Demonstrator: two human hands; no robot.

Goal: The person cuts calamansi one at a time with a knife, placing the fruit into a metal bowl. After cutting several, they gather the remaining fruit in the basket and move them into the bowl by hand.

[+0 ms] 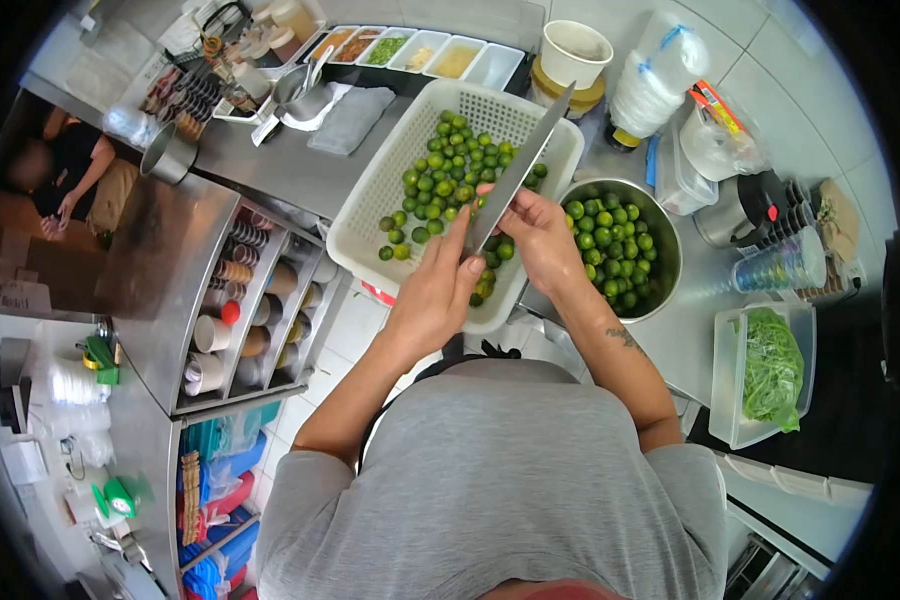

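A large knife [530, 160] is held at an angle over a white perforated basket [370, 170], its broad blade pointing up and to the right. My left hand [432, 290] is at the knife's lower end, fingers and thumb on either side; the handle is hidden. My right hand [548, 240] is closed around the lower blade, its fingertips showing on the far side. Whether a lime is also between my fingers cannot be seen. Loose green limes [455, 165] lie in the basket beneath both hands. More limes [610, 240] fill a round steel pot [678, 250] right of my right forearm.
Behind the basket stands a row of topping trays [410, 52], with a white tub [576, 52] beside it. Leafy greens sit in a clear container [725, 380] at right. Left is a shelf unit [235, 330] of cups and lids. A person [75, 170] sits at far left.
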